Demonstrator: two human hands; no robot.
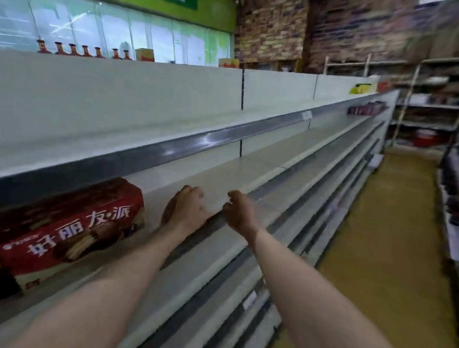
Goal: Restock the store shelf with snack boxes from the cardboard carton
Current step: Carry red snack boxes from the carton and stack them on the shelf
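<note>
1. We see our left hand (186,210) and right hand (240,214) loosely curled, holding nothing, at the shelf (264,160) lip.
2. The red snack box (66,233) lies at nine o'clock; bare shelf runs toward two o'clock.

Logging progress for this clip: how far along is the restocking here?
Early. One red snack box lies on the shelf. Left hand and right hand hold nothing, fingers loosely curled over the shelf edge. Most of the shelf is still bare; the carton is out of view.
</note>
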